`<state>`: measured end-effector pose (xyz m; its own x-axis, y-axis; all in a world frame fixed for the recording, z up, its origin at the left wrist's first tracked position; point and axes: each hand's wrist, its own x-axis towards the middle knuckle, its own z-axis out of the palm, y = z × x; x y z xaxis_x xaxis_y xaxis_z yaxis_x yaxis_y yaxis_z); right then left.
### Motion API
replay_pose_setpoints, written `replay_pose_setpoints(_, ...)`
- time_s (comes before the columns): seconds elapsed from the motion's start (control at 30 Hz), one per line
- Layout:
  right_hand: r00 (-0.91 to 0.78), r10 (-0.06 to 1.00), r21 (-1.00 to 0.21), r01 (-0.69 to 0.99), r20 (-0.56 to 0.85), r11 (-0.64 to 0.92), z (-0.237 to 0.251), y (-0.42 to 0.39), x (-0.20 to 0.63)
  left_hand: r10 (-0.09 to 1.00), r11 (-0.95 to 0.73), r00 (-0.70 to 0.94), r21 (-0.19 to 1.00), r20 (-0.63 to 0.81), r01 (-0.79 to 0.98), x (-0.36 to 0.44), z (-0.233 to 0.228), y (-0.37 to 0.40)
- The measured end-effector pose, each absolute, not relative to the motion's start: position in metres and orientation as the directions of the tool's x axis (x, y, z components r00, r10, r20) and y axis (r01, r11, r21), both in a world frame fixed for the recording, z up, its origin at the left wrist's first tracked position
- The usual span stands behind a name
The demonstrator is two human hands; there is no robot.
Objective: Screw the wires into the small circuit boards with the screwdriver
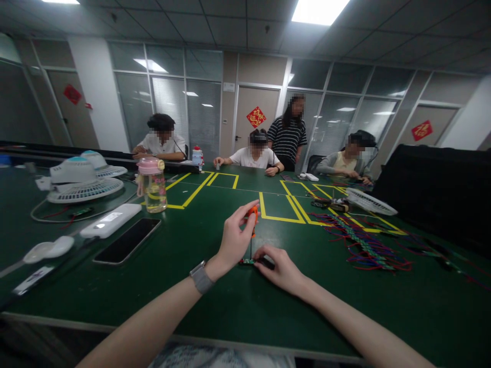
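Observation:
In the head view, my left hand (232, 236) holds an orange-handled screwdriver (253, 213) upright, its handle between thumb and fingers. The thin dark shaft reaches down to a small green circuit board (246, 261) on the table. Whether the tip sits in a screw is too small to tell. My right hand (283, 268) rests on the table with its fingertips closed at the board's right end. A dark shape lies under the right fingers, and I cannot make out what it is.
On the green table (215, 312), a phone (128, 240), a white power strip (111, 221), a pink-lidded bottle (152, 186) and fan parts (84, 179) lie left. Wired circuit boards (360, 243) and a black screen (437, 194) are right. Several people sit or stand across.

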<state>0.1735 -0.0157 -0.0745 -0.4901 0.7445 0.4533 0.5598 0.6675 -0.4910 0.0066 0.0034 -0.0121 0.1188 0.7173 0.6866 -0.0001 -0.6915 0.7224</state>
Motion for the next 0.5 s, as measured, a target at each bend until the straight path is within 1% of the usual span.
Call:
replay_pose_setpoints(0.13,-0.538,0.696,-0.436,0.543,0.476,0.718,-0.0751,-0.0144,0.175,0.654,-0.754,0.08,0.642,0.752,0.135,0.0052,-0.0081,-0.0002)
replay_pose_setpoints(0.23,-0.572,0.653,-0.4,0.518,0.497,0.757,-0.0757,-0.014,0.1755,0.623,-0.772,0.041,0.605,0.781,0.192,0.0042,-0.007,-0.0004)
replay_pose_setpoints(0.37,-0.611,0.598,-0.352,0.485,0.518,0.801,-0.0761,-0.014,0.1758,0.619,-0.772,0.023,0.603,0.785,0.201,0.0043,-0.0085,0.0014)
replay_pose_setpoints(0.5,-0.616,0.584,-0.336,0.48,0.529,0.811,-0.0758,-0.0142,0.1759,0.644,-0.749,-0.015,0.634,0.765,0.192,0.0044,-0.0089,0.0033)
